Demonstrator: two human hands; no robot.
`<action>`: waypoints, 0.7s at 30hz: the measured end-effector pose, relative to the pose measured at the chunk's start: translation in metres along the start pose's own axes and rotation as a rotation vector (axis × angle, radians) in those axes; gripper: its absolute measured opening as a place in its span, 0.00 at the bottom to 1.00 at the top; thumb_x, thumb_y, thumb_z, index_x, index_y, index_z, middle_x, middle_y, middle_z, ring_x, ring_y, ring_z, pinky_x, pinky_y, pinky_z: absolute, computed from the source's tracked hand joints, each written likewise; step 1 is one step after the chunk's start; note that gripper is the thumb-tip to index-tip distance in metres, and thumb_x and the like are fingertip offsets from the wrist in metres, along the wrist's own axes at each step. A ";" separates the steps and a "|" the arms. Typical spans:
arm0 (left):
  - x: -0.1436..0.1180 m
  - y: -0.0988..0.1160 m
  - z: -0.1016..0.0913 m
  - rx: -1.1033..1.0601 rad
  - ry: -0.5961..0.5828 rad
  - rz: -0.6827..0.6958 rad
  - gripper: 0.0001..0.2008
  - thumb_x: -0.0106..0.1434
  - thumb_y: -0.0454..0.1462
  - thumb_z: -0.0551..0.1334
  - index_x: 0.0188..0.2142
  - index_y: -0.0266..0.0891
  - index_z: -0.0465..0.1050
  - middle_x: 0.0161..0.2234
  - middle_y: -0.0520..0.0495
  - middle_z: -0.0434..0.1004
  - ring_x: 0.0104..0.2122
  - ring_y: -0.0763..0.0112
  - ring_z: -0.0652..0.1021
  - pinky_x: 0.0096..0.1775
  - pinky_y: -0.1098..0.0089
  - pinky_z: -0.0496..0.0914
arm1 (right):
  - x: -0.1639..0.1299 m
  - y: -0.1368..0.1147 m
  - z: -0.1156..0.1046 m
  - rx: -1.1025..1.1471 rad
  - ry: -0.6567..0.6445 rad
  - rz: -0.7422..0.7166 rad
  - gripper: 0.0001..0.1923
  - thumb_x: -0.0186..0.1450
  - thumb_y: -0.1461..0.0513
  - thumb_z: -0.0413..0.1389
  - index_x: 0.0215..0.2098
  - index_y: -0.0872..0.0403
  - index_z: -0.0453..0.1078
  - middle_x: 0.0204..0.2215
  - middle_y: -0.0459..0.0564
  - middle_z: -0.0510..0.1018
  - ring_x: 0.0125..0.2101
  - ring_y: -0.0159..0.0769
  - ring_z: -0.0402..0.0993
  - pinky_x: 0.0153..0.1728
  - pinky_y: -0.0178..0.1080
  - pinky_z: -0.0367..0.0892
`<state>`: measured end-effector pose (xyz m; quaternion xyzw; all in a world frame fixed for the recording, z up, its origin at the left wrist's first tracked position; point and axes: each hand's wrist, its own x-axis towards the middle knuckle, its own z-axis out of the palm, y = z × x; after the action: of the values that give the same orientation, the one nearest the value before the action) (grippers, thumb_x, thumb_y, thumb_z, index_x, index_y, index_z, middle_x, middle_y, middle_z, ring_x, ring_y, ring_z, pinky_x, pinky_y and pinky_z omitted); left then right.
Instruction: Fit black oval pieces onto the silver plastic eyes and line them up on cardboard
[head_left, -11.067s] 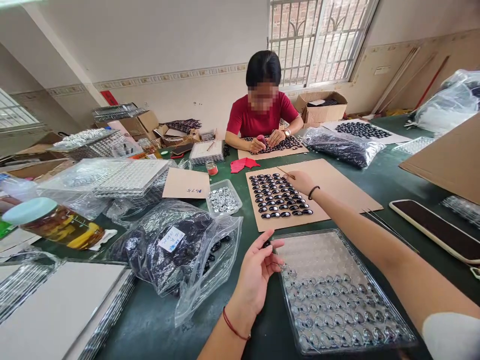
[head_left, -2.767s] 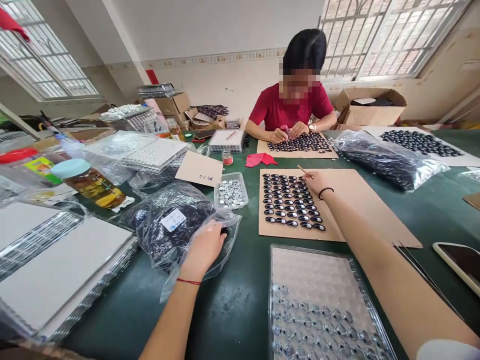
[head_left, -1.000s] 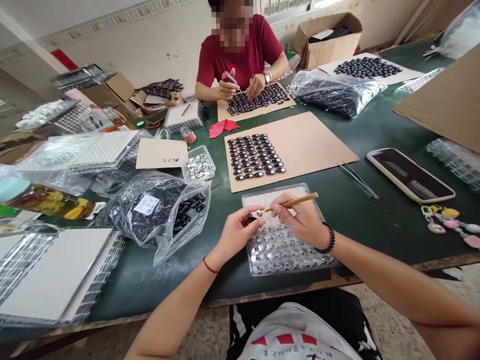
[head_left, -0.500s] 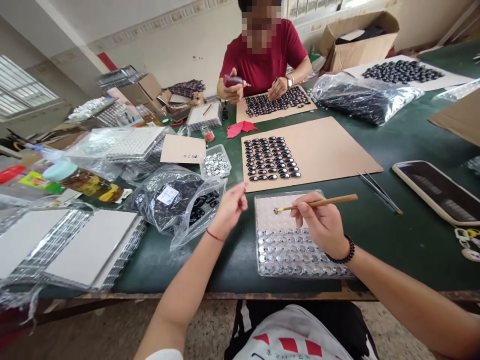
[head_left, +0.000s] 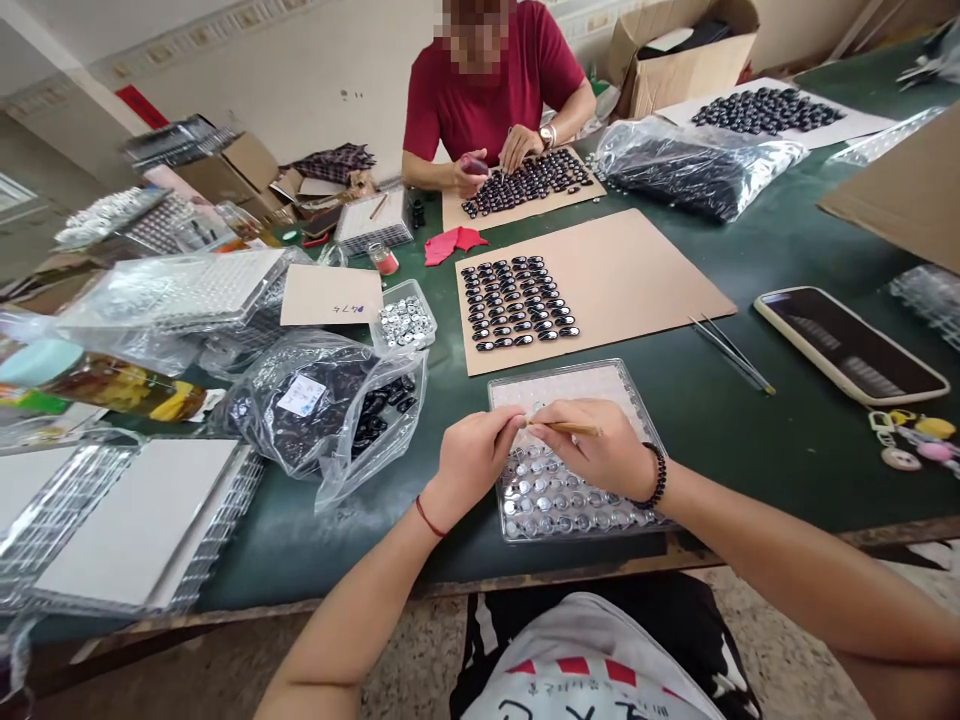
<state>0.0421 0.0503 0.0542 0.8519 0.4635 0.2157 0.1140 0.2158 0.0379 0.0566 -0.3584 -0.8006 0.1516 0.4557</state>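
Well to the left of a clear plastic tray [head_left: 564,385] on a green worktable [head_left: 300,540], a plastic bag [head_left: 259,410] bulges with black pieces, some showing loose at its mouth. Off the tray's far left corner, a tub [head_left: 430,318] holds small silver pieces. At the tray's left edge comes the change: the person's left hand [head_left: 476,455], apart from its partner half a second ago, now reaches in over the tray, thumb and fingertips drawn together; whatever they may pinch is hidden. Well beyond the tray, a co-worker [head_left: 487,95] in a red top grips a dark red bottle [head_left: 474,165] beside another crowd of black pieces. Just beyond the tray, neat rows of black pieces [head_left: 517,305] lie on the left part of a tan board [head_left: 630,270], looking the same as a moment earlier. The tray itself carries round, shiny pieces in its near rows. Over its middle, the right hand [head_left: 596,440] clamps thumb and fingers on a thin wooden stick [head_left: 576,428], whose tip, in plain sight half a second ago with a shiny bit on it, now disappears at the left fingertips. That suggests the work has passed from one-handed carrying to close two-handed handling. Right of the tray lie tweezers [head_left: 731,355] and, farther out, a phone [head_left: 851,345], both untouched.
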 end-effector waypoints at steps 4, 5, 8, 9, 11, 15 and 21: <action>0.002 -0.002 0.000 0.044 -0.003 -0.041 0.12 0.63 0.40 0.48 0.31 0.39 0.68 0.25 0.50 0.72 0.25 0.72 0.71 0.28 0.73 0.60 | 0.000 0.001 0.002 -0.032 0.018 0.011 0.08 0.66 0.62 0.48 0.30 0.56 0.65 0.22 0.45 0.71 0.22 0.28 0.65 0.24 0.32 0.57; 0.003 -0.002 -0.001 0.009 0.003 -0.066 0.12 0.63 0.40 0.48 0.30 0.39 0.67 0.24 0.51 0.71 0.24 0.73 0.70 0.27 0.73 0.59 | 0.000 0.002 0.002 -0.038 0.021 0.020 0.09 0.66 0.61 0.48 0.29 0.56 0.65 0.21 0.45 0.71 0.21 0.29 0.65 0.24 0.32 0.57; 0.006 -0.001 -0.002 -0.208 -0.030 -0.176 0.13 0.63 0.41 0.48 0.27 0.39 0.63 0.21 0.54 0.65 0.21 0.75 0.66 0.26 0.74 0.58 | 0.000 0.003 0.002 -0.052 0.033 0.056 0.10 0.65 0.61 0.49 0.27 0.56 0.64 0.19 0.44 0.69 0.20 0.28 0.63 0.23 0.32 0.56; 0.007 -0.001 -0.002 -0.283 -0.052 -0.213 0.13 0.63 0.42 0.47 0.26 0.39 0.62 0.20 0.55 0.63 0.21 0.76 0.65 0.25 0.75 0.58 | 0.000 0.004 0.002 -0.057 0.037 0.063 0.10 0.65 0.61 0.49 0.27 0.56 0.64 0.18 0.44 0.68 0.19 0.28 0.63 0.22 0.32 0.56; 0.008 0.000 -0.002 -0.382 -0.082 -0.266 0.14 0.62 0.42 0.47 0.24 0.39 0.60 0.20 0.55 0.61 0.21 0.76 0.63 0.25 0.75 0.58 | 0.001 0.005 0.002 -0.070 0.045 0.068 0.10 0.65 0.61 0.49 0.28 0.56 0.64 0.18 0.44 0.68 0.19 0.28 0.62 0.22 0.32 0.55; 0.011 -0.005 -0.005 -0.459 -0.053 -0.339 0.14 0.61 0.44 0.49 0.24 0.38 0.62 0.20 0.55 0.62 0.21 0.76 0.63 0.25 0.75 0.58 | 0.002 0.007 -0.001 -0.068 0.049 0.076 0.09 0.65 0.61 0.49 0.29 0.57 0.65 0.18 0.44 0.68 0.18 0.28 0.61 0.21 0.32 0.55; 0.014 -0.016 -0.008 -0.525 0.029 -0.436 0.13 0.53 0.45 0.59 0.25 0.37 0.69 0.19 0.54 0.66 0.17 0.77 0.64 0.22 0.75 0.59 | 0.002 0.008 -0.005 -0.034 0.098 0.110 0.08 0.65 0.62 0.49 0.29 0.57 0.65 0.19 0.45 0.68 0.19 0.28 0.62 0.21 0.31 0.57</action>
<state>0.0333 0.0713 0.0583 0.6712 0.5647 0.3104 0.3663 0.2230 0.0441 0.0564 -0.4163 -0.7590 0.1453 0.4791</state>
